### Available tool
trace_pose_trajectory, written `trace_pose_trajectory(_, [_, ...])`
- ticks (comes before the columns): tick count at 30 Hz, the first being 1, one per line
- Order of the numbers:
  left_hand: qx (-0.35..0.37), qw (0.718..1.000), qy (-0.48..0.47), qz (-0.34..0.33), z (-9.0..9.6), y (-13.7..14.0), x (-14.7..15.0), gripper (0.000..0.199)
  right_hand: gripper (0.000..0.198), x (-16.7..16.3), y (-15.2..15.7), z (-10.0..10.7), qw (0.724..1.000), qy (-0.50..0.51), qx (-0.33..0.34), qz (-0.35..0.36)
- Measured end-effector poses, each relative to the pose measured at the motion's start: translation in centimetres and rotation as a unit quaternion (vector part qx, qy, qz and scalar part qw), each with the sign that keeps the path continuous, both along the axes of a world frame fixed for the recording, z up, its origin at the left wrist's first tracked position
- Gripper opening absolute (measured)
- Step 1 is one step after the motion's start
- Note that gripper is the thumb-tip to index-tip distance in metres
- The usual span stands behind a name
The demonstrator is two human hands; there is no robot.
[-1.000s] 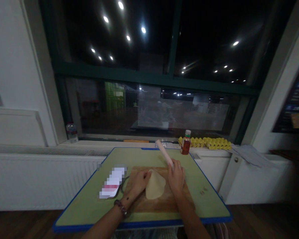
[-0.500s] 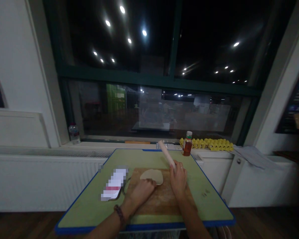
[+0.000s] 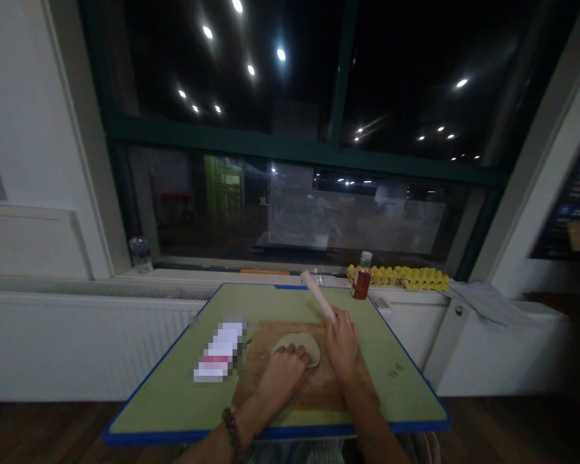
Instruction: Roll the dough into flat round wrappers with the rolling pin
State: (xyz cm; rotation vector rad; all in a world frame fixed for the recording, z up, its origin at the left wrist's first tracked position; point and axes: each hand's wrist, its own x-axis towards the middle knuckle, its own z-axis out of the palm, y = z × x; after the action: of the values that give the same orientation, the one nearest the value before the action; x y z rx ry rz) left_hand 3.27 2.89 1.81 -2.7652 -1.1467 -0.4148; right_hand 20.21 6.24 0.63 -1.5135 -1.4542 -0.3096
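A flat, rounded sheet of dough (image 3: 297, 341) lies on the wooden board (image 3: 328, 394). My left hand (image 3: 284, 372) rests on the near part of the dough, its fingers apart and their tips pressing on it. Part of the sheet is hidden beneath that hand. To the right, my right hand (image 3: 343, 341) is closed around the near end of a pale rolling pin (image 3: 316, 293). The pin is tilted, its free end pointing up and to the left, away from the dough.
A phone (image 3: 221, 351) with a blurred screen lies left of the board on the green table (image 3: 174, 393). A sauce bottle (image 3: 362, 278) stands at the far edge. On the sill behind are yellow egg trays (image 3: 425, 278) and a plastic bottle (image 3: 140, 252).
My left hand has gone from the dough's near right edge to lying over its near part with fingers spread. The dough has shifted slightly. My right hand still holds the rolling pin.
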Motion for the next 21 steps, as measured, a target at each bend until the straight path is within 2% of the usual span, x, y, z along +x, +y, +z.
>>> trace_pose_trajectory(5, [-0.031,0.994,-0.104,-0.004,0.1,1.9,-1.9,0.041,0.035,0.0,0.1,-0.1,1.0,-0.016,0.006,0.004])
trace_pose_trajectory(9, [-0.062,0.994,-0.078,0.048,-1.4,4.6,-3.2,0.05,0.034,0.0,0.1,-0.2,0.999,-0.031,0.001,0.017])
trace_pose_trajectory(12, [-0.086,0.992,-0.043,0.078,-2.4,5.4,-3.5,0.057,0.033,0.0,0.1,-0.2,0.999,-0.039,-0.003,0.022])
trace_pose_trajectory(16, [-0.057,0.995,-0.03,0.078,-2.7,5.0,-3.5,0.06,0.032,0.0,0.1,-0.3,0.999,-0.047,-0.005,0.022])
trace_pose_trajectory(21, [-0.015,0.997,-0.025,0.077,-2.2,5.1,-3.6,0.059,0.031,-0.1,0.2,-0.5,0.998,-0.053,-0.003,0.021])
